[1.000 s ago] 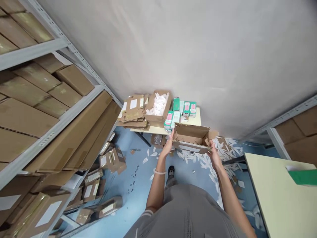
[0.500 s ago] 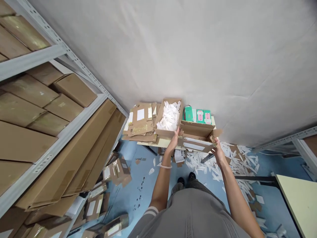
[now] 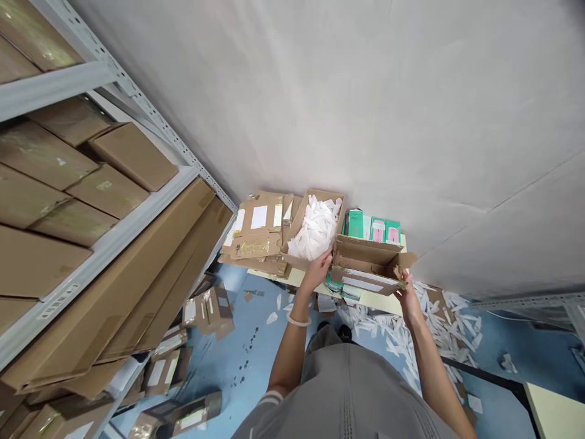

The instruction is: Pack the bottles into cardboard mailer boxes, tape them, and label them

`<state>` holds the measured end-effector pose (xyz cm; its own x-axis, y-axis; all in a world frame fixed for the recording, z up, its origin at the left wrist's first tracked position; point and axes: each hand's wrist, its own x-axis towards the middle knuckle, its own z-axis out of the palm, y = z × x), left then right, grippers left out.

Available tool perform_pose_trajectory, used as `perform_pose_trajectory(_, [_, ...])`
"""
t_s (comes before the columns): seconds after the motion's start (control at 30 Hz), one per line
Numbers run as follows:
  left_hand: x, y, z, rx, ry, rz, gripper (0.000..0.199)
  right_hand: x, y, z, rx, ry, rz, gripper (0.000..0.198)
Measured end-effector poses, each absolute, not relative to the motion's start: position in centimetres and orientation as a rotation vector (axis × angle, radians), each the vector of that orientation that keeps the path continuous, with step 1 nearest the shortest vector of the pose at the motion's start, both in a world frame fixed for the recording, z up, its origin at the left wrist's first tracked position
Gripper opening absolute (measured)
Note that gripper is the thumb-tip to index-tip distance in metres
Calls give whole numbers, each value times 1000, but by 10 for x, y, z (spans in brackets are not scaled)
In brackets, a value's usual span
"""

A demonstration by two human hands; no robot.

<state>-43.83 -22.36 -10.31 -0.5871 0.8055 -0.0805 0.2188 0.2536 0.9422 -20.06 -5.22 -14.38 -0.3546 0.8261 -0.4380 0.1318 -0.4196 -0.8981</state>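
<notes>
An open cardboard box [image 3: 365, 250] with torn flaps and a white label strip is tilted toward me above the narrow table. My left hand [image 3: 319, 268] is closed at its left end, fingers partly hidden against the box edge. At the right end, my right hand [image 3: 406, 294] grips the box beside a torn flap. Its visible inside shows bare cardboard. Just left of it stands another carton [image 3: 299, 262] full of white paper strips [image 3: 316, 225]. Green and pink small boxes [image 3: 378, 230] stand behind the held box, and more green shows beneath it.
Flattened cardboard [image 3: 260, 235] is stacked on the table's left end. A metal shelf [image 3: 150, 204] loaded with cartons stands at left. White paper scraps [image 3: 406, 347] litter the blue floor [image 3: 237, 341]. Another tabletop [image 3: 553, 411] lies at lower right.
The view has shifted slightly, so the table sits a little lower. The held box tips more toward me, showing more of its inside, and green boxes now show under its front edge.
</notes>
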Motion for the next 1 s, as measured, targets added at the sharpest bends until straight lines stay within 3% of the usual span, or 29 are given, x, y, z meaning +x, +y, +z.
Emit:
perform_pose_trajectory(0.2, [-502, -217, -100, 1070, 2335, 1144, 41, -203, -65, -140, -1386, -1223, 1805, 72])
perform_pose_trajectory(0.4, [-543, -172, -122, 1235, 2454, 195, 69, -209, -66, -139, -1391, -1161, 1767, 64])
perform_pose_trajectory(0.5, [-543, -161, -139, 1159, 2452, 13, 68, -211, -67, -137, -1413, -1145, 1754, 61])
perform_pose_trajectory(0.73, [-542, -168, -145, 1128, 2507, 154, 36, -213, -71, -133, -1422, -1152, 1706, 59])
perform_pose_trajectory(0.9, [-548, -179, -126, 1070, 2624, 333, 34, -212, -68, -134, -1435, -1169, 1719, 63])
perform_pose_trajectory(1.0, [-554, -189, -111, 995, 2735, 670, 34, -211, -66, -135, -1420, -1192, 1722, 67])
